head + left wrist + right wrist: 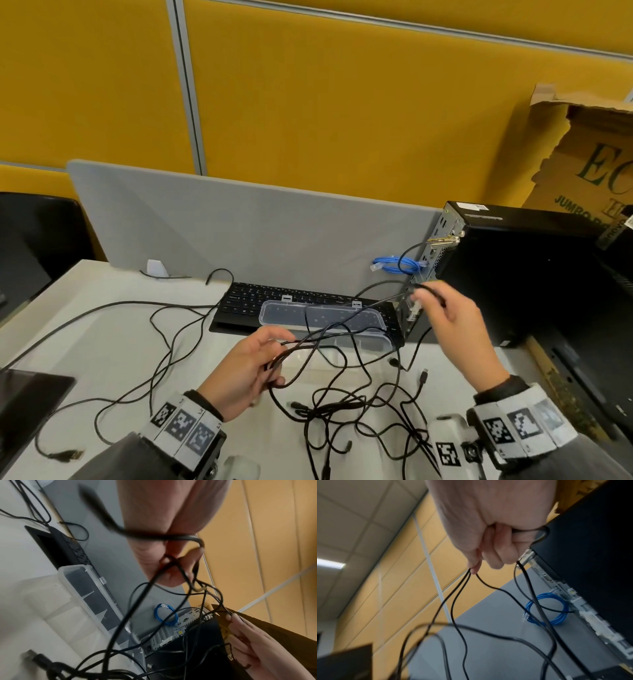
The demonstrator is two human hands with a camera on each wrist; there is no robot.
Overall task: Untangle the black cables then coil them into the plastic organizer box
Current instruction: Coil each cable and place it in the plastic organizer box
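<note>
The job looks like it is only starting. No cable is in the box yet, and most of the black cables (pixel 359 407) lie in a messy pile on the white table (pixel 113 346), below and between the two hands.

Far to the left of the left hand (pixel 239 373), one long black strand runs across the table and ends in a plug near the table's front edge. The left hand has its fingers curled around a small bunch of strands and holds them up off the table. From this grip, some strands drop down into the pile. Others go up and to the right, over the plastic organizer box (pixel 342 329), toward the other hand.

The box sits just past the left hand. It is clear, its lid is open, and its long side runs left to right. It lies partly on a black keyboard (pixel 246 301).

The right hand (pixel 455 325) is higher up. Its fingers are closed around a black cable, and the thumb and finger pinch two thin strands that hang down from it. The held stretch of cable runs slanted, low at the left grip and high at the right grip. Past the right hand is a blue cable coil (pixel 400 265) beside a black computer (pixel 520 267).

Still to do: pull the strands apart, coil each one and put it in the box.
</note>
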